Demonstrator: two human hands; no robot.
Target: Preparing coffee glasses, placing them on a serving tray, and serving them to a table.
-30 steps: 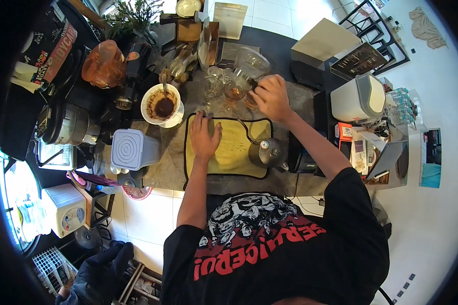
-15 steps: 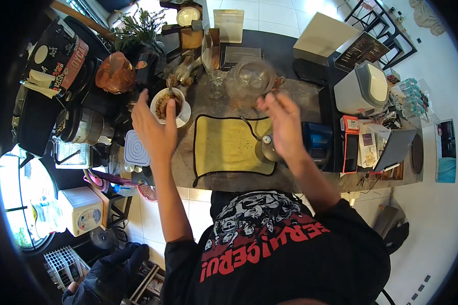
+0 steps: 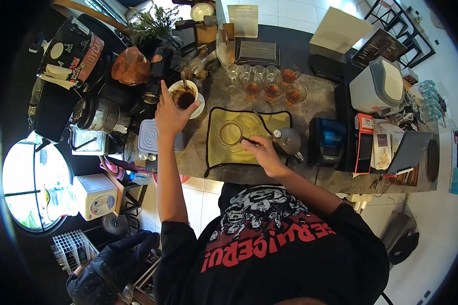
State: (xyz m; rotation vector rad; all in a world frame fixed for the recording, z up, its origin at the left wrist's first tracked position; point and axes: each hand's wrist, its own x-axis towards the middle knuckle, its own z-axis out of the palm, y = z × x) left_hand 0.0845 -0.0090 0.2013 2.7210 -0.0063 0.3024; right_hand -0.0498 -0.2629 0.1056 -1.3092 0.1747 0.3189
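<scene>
Hands: our right hand [image 3: 262, 153] grips the black handle of a glass carafe [image 3: 231, 134]; our left hand [image 3: 172, 118] is open, fingers spread, by the white dripper [image 3: 195, 90].
Containers: 4 glasses [image 3: 272, 92] hold amber liquid; dripper holds dark coffee grounds [image 3: 185, 100].
Carafe: clear, round-rimmed, over our black-edged yellow cloth [image 3: 220, 153].
Room: grey counter [image 3: 215, 97] between cloth and glasses.

From carafe [image 3: 231, 134]: kettle [image 3: 286, 140] blocks 3 o'clock, glasses [image 3: 272, 90] crowd 1 o'clock, cup [image 3: 193, 89] in the way at 10 o'clock. Passable gap over bare counter [image 3: 215, 94] at 11 o'clock.
</scene>
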